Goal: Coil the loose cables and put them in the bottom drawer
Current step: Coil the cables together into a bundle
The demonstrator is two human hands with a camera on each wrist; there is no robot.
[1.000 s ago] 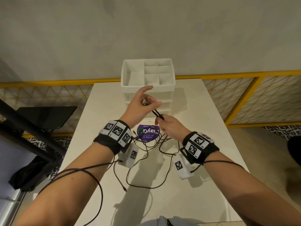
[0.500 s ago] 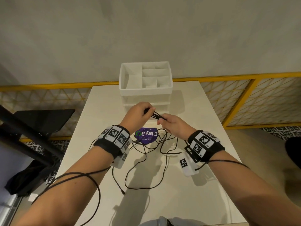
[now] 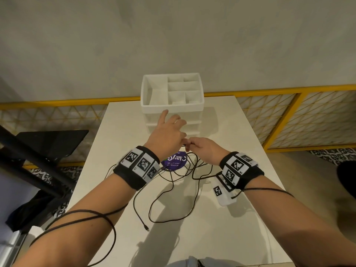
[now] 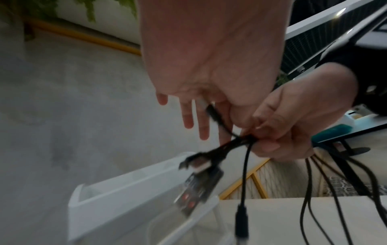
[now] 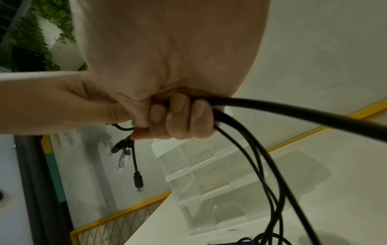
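Several thin black cables (image 3: 173,189) lie in loose loops on the white table (image 3: 221,237). My right hand (image 3: 202,149) grips a bundle of them in its fist (image 5: 173,122), and plug ends (image 5: 137,179) hang below it. My left hand (image 3: 169,132) is just left of it with straight, spread fingers (image 4: 187,119) pointing at the white drawer unit (image 3: 171,112). One cable end (image 4: 212,111) lies across its palm by the thumb. The unit's drawers look closed in the right wrist view (image 5: 209,174).
A purple round sticker (image 3: 174,160) lies under the cables. The drawer unit's top tray (image 3: 146,89) has open compartments. A yellow mesh railing (image 3: 269,91) runs behind the table, and a black stand (image 3: 38,151) is off its left edge.
My left hand has let go of its pinch on the cable ends and spread its fingers toward the drawers. The right hand keeps the bundle and has sunk a little.
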